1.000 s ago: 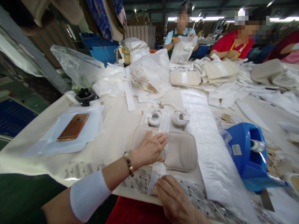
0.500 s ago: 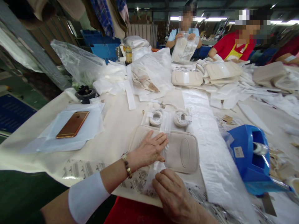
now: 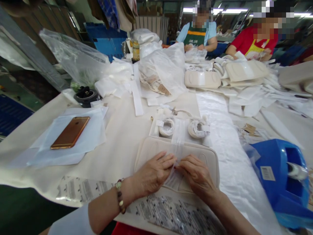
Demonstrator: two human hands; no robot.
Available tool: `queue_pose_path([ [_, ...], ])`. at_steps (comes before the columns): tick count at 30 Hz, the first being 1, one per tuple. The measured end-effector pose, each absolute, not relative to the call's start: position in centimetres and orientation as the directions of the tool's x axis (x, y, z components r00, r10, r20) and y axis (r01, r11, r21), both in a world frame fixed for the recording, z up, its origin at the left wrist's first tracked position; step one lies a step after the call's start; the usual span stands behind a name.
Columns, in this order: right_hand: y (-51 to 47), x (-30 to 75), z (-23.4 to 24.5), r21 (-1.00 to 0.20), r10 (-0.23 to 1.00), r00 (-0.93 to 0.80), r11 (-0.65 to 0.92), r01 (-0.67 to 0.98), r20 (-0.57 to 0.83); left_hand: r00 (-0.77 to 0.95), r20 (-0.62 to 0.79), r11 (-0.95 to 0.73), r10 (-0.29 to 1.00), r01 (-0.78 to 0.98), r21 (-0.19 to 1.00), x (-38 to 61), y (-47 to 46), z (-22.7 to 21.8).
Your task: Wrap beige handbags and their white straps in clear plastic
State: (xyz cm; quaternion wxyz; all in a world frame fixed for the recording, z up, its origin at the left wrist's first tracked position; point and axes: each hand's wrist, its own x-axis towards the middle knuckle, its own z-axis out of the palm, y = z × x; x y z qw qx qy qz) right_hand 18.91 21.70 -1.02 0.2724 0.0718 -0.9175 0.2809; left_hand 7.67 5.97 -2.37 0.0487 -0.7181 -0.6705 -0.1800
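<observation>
A beige flat bag point(image 3: 150, 150) with an oval stitched mark lies on the table in front of me. A translucent strip point(image 3: 178, 142) runs over its middle and past its far edge. My left hand point(image 3: 154, 173) rests on the bag with its fingers stretched out, their tips at the strip. Beside it, my right hand point(image 3: 197, 174) pinches the strip at the bag's middle, fingertips close to those of the left. Just beyond the bag sit two wrapped strap coils point(image 3: 167, 127). Printed clear plastic point(image 3: 168, 210) lies under the near edge.
A phone point(image 3: 70, 132) lies on white sheets at left. To the right are a long white plastic sheet point(image 3: 220, 140) and a blue tape dispenser point(image 3: 281, 176). Clear bags point(image 3: 161, 65) and more beige bags point(image 3: 202, 79) are piled farther back. Two co-workers stand across the table.
My right hand has moved up from the bag's near edge onto its middle, bringing the strip's end over the bag. The left hand stays on the bag. A co-worker has lowered a clear bag.
</observation>
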Motion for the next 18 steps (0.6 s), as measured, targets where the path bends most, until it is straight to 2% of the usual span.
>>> queue_pose_path([
  [5,21.6,18.8,-2.2,-0.427,0.064,-0.87,0.887,-0.174,0.489,0.025,0.326,-0.151,0.945,0.917,0.368,7.9,5.0,-1.5],
  [9,21.3,18.6,-2.4,-0.39,0.075,-0.869,0.91,-0.14,0.489,-0.039,0.42,-0.189,0.907,0.852,0.488,8.0,4.8,-1.2],
  [13,21.1,18.5,-2.4,-0.389,0.07,-0.855,0.907,-0.16,0.515,-0.059,0.481,-0.195,0.875,0.866,0.461,8.2,4.5,-1.3],
  [18,21.1,18.5,-2.7,-0.383,0.071,-0.854,0.91,-0.156,0.516,0.093,0.453,-0.226,0.887,0.941,0.25,8.5,4.5,-1.4],
])
